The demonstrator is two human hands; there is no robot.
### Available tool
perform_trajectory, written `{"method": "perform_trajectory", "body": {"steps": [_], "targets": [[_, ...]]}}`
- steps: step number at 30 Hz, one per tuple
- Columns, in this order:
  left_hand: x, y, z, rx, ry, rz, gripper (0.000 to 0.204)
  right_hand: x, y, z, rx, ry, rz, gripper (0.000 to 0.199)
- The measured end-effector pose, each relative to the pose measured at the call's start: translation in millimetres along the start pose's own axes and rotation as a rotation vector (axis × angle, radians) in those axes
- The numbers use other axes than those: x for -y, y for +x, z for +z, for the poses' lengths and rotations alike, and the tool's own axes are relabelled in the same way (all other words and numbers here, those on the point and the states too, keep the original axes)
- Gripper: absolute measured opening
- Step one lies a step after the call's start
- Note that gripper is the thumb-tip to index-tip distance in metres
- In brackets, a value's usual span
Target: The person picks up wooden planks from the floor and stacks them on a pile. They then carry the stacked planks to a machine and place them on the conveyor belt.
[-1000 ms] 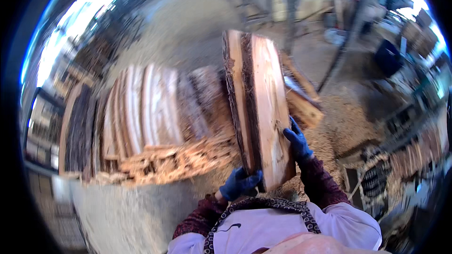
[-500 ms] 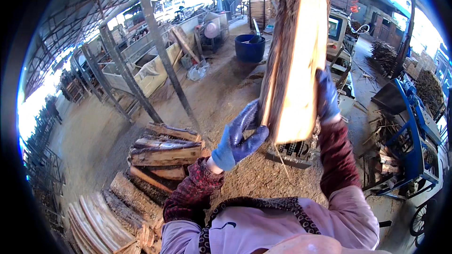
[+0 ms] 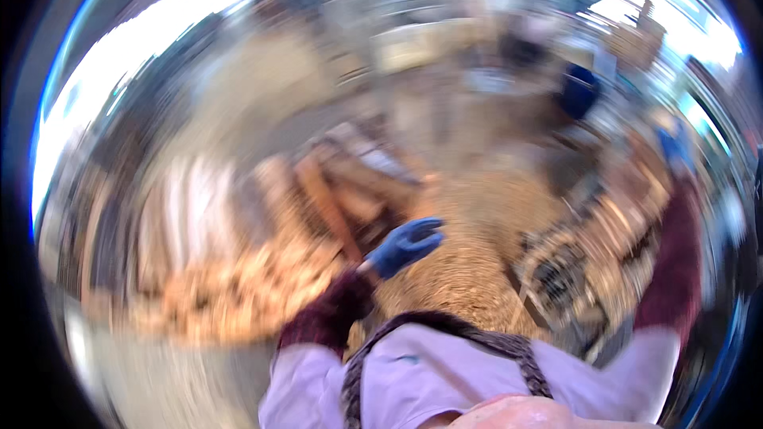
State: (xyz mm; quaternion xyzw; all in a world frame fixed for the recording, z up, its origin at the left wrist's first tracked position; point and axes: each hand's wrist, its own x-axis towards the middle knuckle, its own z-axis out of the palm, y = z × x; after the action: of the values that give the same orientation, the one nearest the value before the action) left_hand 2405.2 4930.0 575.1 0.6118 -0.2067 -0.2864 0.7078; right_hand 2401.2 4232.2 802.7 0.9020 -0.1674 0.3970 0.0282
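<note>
The whole picture is smeared by fast motion. My left hand (image 3: 407,243), in a blue glove, is stretched out over the sawdust with its fingers apart and nothing in it. It is nearest to a heap of rough wood slabs (image 3: 334,191) just to its left. My right arm, in a dark red sleeve, reaches out to the far right. A blue smear at its end looks like my right hand (image 3: 675,147), too blurred to tell its grip. No plank shows in either hand.
Sawdust (image 3: 469,270) covers the ground ahead of me. Pale split boards (image 3: 191,214) lie stacked at the left. A blue barrel (image 3: 580,91) stands at the back right. Metal machinery or a frame (image 3: 564,278) sits low at the right.
The big wood slab that both hands held upright is gone from my hands. My left hand has dropped, open, and my right arm has swung out to the right. The view swung round fast.
</note>
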Motion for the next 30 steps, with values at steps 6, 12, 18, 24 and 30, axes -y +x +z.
{"method": "perform_trajectory", "body": {"steps": [6,12,18,24,30], "targets": [[29.7,-54.4,-96.8,-0.362,0.086,0.254,0.04,364.4,-103.4,20.5,0.137,0.755,-0.637,0.055],[35.4,-271.9,-250.3,-1.456,-0.183,0.607,0.047,691.3,-264.8,89.7,1.275,1.478,-0.732,0.051],[-33.9,-425.2,-387.0,-1.765,0.068,1.007,0.047,953.6,-349.8,116.2,1.969,1.97,-0.243,0.047],[-63.6,-492.5,-463.4,-1.774,0.169,0.849,0.031,1068.9,-373.1,107.7,2.022,2.054,0.355,0.037],[-86.8,-545.5,-509.5,-1.544,0.689,0.449,0.043,1091.6,-379.4,148.0,1.496,1.806,-0.241,0.042]]}}
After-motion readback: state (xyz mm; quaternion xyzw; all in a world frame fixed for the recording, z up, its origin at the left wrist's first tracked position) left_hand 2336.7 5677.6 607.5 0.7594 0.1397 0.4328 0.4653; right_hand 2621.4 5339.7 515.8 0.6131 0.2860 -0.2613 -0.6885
